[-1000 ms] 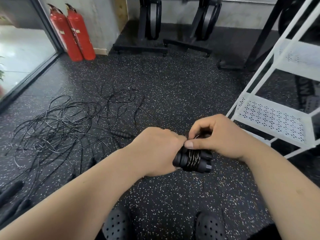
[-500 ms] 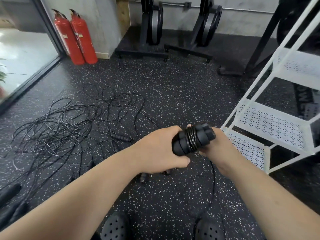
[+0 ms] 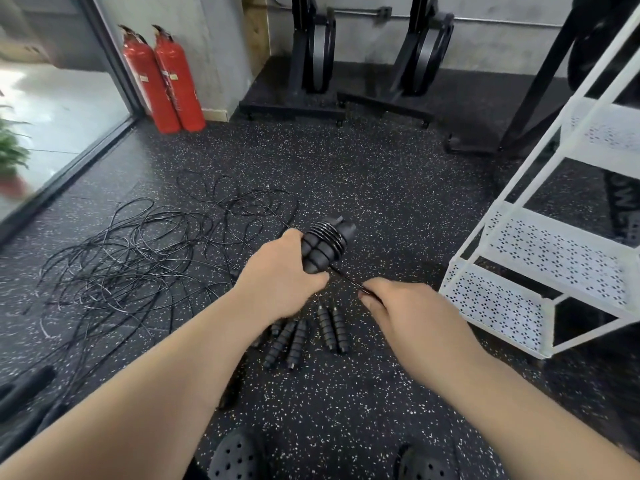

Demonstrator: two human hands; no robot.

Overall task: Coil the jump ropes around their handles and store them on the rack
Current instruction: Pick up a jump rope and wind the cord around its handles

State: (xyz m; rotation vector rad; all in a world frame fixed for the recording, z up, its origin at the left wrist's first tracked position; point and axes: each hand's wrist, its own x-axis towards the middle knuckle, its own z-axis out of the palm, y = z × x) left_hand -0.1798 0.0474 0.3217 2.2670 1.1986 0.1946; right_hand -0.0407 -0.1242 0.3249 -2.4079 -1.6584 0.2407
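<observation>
From the head camera, a pair of black handles [image 3: 325,247] is clamped side by side in the left hand [image 3: 284,278], tips pointed up and away, so that one fist serves as the spool; a band of cord is already wound tight around the upper part of the handles. From the lower end of the handles a short stretch of cord [image 3: 349,280] is drawn taut down to the right hand [image 3: 408,317], where it is pinched between closed fingertips, tension judged to be kept so the next turn lies snug rather than slack. Below the handles, on the speckled floor [image 3: 363,174], four or five more handles [image 3: 304,337] are laid out in a loose row, and to the left of the handles a big tangle of loose cord [image 3: 138,258] is spread wide. To the right of the handles the white rack [image 3: 540,251] is stood, its perforated shelves shown bare and its lowest shelf edge near the right hand; the frame corner there is the edge to be watched when the winding hand swings outward. Open floor is left beyond the handles toward two red fire extinguishers [image 3: 162,77], so room for circling is judged best above and ahead. Dark shoes [image 3: 239,459] are seen at the bottom edge.
</observation>
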